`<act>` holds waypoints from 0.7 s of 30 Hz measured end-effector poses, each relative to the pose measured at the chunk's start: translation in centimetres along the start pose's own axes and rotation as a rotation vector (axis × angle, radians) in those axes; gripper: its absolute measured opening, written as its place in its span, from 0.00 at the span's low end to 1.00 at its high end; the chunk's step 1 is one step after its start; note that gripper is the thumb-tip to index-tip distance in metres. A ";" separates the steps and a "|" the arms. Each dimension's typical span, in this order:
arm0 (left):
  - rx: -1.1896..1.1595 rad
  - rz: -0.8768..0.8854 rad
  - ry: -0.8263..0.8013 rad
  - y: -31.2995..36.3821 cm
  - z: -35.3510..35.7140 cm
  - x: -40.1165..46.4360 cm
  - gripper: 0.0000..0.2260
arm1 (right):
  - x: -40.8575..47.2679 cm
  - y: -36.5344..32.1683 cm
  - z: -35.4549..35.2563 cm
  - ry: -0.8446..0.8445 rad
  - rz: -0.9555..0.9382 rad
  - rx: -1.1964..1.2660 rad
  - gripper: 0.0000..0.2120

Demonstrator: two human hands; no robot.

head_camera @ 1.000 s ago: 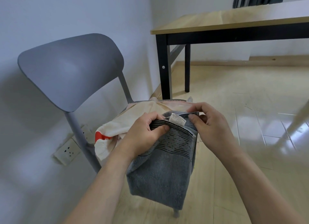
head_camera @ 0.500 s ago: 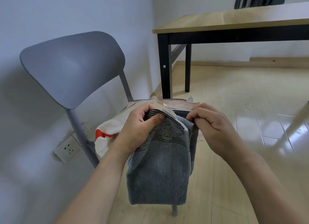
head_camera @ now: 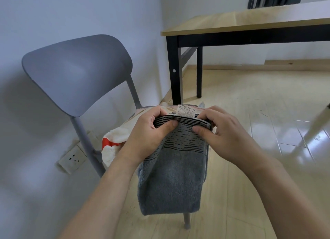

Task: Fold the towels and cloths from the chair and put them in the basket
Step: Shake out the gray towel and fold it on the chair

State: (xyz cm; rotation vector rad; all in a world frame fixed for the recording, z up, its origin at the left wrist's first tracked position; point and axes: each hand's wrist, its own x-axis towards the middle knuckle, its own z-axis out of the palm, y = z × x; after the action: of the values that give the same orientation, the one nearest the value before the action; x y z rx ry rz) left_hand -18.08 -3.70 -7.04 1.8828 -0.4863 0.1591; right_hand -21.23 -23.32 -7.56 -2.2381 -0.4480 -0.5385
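A grey towel (head_camera: 171, 178) with black stripes near its top edge hangs folded in front of the grey chair (head_camera: 76, 72). My left hand (head_camera: 150, 131) pinches the towel's top left corner, thumb on the front. My right hand (head_camera: 223, 133) pinches the top right corner. A white care label (head_camera: 186, 111) sticks up between the hands. A cream cloth with a red patch (head_camera: 116, 140) lies on the chair seat behind the towel, partly hidden. No basket is in view.
A wooden table with black legs (head_camera: 174, 74) stands behind the chair on the right. A wall socket (head_camera: 74, 158) sits low on the wall at left. Light wooden floor (head_camera: 250, 149) stretches to the right.
Both hands lifted the towel's top edge and squared it; the layers now line up, and the label stands up behind the edge instead of lying over the front.
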 end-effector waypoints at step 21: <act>1.438 0.355 0.177 18.5 -12.6 -1.3 0.09 | 7.3 -16.8 -9.9 -0.079 -0.155 -0.191 0.05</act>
State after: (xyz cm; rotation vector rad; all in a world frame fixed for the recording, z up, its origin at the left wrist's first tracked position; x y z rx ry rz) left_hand -25.22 2.98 13.13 3.0840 -0.6450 1.1449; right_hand -25.37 -19.02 12.36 -2.4271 -0.6378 -0.5956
